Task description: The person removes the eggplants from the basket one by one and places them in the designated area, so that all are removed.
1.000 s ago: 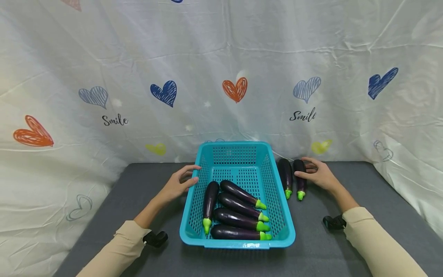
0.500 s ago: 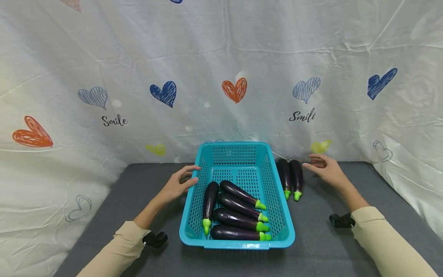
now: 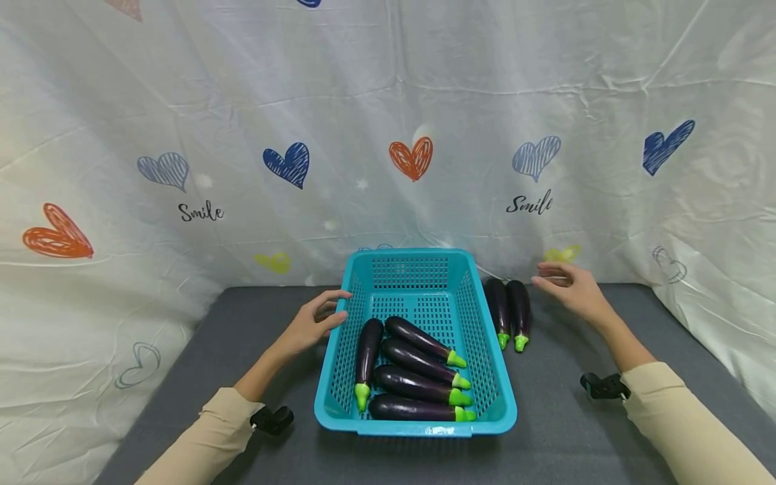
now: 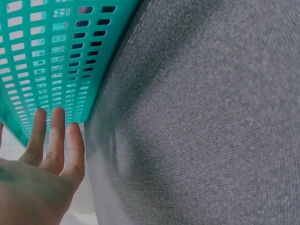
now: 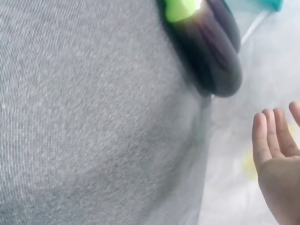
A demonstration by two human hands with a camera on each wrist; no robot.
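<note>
Centrally in the head view, a blue basket stands on the table, five eggplants inside it and an outer pair lying side by side just to its right. The left hand touches the basket's left side, relaxed; the right hand, empty, is near the outer pair. From the left wrist, three extended fingers spread beside the holed wall. From the right wrist, nearly straight fingers stand clear of the eggplants.
</note>
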